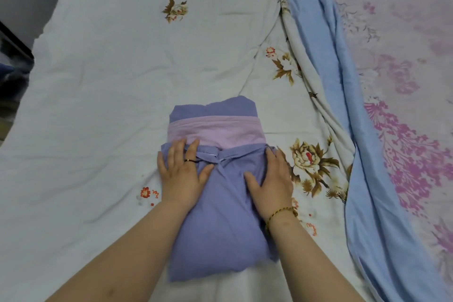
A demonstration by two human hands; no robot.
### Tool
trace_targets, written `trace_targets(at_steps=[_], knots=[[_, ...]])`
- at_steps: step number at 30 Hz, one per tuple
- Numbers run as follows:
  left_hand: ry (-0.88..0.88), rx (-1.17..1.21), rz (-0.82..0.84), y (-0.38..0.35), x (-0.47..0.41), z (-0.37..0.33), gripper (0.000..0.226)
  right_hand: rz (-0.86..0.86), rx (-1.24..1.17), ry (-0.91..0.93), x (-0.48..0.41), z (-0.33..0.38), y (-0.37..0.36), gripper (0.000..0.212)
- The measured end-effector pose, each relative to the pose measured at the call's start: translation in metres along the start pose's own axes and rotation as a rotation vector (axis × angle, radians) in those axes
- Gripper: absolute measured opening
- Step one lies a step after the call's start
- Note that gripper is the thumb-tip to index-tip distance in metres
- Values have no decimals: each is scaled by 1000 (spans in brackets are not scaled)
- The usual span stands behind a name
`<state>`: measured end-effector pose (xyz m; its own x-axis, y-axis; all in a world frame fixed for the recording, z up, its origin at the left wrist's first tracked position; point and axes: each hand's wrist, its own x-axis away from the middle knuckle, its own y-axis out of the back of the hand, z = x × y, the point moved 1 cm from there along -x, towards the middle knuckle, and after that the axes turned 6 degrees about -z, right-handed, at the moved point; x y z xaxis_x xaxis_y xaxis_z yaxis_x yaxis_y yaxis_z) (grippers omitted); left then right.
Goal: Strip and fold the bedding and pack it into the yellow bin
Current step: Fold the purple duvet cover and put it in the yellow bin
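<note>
A folded purple-blue cloth with a pink band (215, 216) lies on the white flowered quilt (122, 81) in front of me. My left hand (180, 174) rests flat on the cloth's upper left part, fingers spread, a ring on one finger. My right hand (272, 179) lies flat on its upper right edge, a beaded bracelet at the wrist. Neither hand grips the cloth; both press down on it. The yellow bin is not in view.
A light blue sheet (343, 105) lies bunched along the quilt's right side. A pink flowered sheet (404, 56) covers the far right. At the left the bed's edge meets dark furniture (12, 44) and the floor.
</note>
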<state>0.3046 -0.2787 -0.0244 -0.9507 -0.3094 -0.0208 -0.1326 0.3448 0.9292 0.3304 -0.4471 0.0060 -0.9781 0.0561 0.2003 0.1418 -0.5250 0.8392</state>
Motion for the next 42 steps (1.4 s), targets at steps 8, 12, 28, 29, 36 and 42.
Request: trace_targets(at_steps=[8,12,28,29,36,42], knots=[[20,24,-74,51,-3,17,26,163,-448,-335,72,-25,4,76],[-122,96,-219,52,-13,-4,8,170,-397,-282,77,-29,3,63],[-258,-341,488,18,-108,-44,130,-125,-765,-717,101,-34,-13,109],[-257,-344,518,19,-111,-45,129,-136,-867,-834,106,-32,-17,105],[-192,-290,505,28,-108,-41,112,-23,-1502,-963,126,-7,-51,140],[-53,-123,432,44,-93,-26,97,-78,-1403,-889,132,-3,-52,136]])
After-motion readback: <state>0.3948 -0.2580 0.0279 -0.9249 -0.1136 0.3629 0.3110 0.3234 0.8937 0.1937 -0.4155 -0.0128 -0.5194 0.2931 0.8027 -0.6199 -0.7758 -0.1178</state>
